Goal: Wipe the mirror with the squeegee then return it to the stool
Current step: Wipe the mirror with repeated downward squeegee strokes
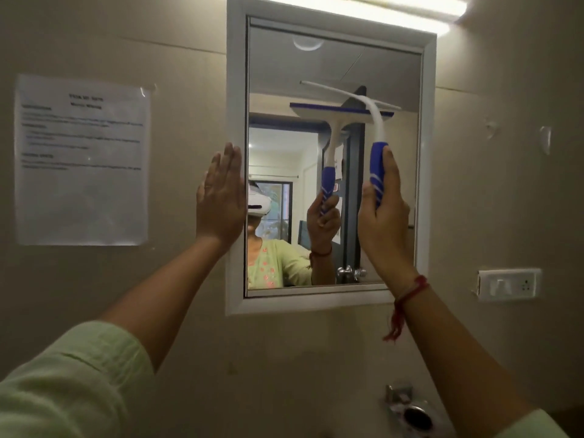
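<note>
A white-framed mirror [278,74] hangs on the beige wall in front of me. My right hand [384,216] grips the blue handle of a white squeegee [377,165], whose blade lies against the glass in the mirror's upper right part. My left hand [221,197] rests flat, fingers up, on the mirror's left frame edge. The reflection shows the squeegee, my hand and a person in a green top. The stool is out of view.
A printed sheet [82,159] is taped to the wall left of the mirror. A tube light [395,11] glows above it. A white switch and socket plate [508,284] sits at the right. A metal tap fitting [407,406] is below.
</note>
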`<action>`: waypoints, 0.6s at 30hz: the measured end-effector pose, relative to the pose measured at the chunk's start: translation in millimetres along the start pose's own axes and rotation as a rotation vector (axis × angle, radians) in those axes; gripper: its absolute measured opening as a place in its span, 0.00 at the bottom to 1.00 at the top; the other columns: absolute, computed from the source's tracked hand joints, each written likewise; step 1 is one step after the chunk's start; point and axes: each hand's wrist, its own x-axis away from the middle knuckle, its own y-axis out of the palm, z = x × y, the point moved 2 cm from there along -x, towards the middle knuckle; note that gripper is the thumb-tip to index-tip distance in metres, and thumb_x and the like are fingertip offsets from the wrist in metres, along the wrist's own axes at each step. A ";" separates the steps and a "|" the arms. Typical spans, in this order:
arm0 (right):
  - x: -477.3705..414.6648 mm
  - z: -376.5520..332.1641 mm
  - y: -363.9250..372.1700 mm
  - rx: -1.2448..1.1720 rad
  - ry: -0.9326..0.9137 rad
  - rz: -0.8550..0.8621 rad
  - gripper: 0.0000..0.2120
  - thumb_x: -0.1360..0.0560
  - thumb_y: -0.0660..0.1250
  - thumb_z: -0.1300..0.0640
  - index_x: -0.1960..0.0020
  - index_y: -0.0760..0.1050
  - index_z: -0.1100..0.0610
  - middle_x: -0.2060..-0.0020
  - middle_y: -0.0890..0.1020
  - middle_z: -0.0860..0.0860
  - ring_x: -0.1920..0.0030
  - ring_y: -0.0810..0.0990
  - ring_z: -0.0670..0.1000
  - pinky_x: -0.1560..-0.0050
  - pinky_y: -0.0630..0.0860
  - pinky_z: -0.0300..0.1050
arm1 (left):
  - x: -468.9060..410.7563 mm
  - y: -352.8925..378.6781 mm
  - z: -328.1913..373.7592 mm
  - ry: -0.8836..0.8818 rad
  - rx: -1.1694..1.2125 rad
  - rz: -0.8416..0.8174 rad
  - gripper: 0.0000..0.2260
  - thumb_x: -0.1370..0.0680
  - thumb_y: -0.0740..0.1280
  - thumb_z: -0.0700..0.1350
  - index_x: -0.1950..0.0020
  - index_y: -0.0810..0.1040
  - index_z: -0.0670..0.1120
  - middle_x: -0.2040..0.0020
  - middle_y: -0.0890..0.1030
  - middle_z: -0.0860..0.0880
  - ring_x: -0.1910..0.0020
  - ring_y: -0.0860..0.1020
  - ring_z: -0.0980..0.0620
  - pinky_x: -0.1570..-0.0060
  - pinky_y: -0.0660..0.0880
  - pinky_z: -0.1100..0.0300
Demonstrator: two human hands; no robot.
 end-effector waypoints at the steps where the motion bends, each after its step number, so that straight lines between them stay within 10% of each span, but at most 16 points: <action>1: -10.3 0.9 2.7 -0.003 -0.003 -0.001 0.25 0.20 0.55 0.57 0.26 0.51 0.51 0.51 0.71 0.46 0.66 0.74 0.39 0.67 0.72 0.29 | 0.8 -0.2 0.3 0.005 0.006 0.001 0.22 0.19 0.53 0.40 0.25 0.54 0.44 0.24 0.56 0.45 0.25 0.53 0.46 0.29 0.57 0.44; 18: -90.1 1.2 34.6 0.146 -0.099 0.057 0.25 0.20 0.55 0.55 0.25 0.51 0.52 0.48 0.78 0.55 0.67 0.71 0.37 0.70 0.64 0.22 | 1.0 0.9 -1.7 0.028 0.023 0.026 0.24 0.22 0.54 0.39 0.26 0.55 0.44 0.25 0.56 0.47 0.26 0.54 0.47 0.31 0.61 0.40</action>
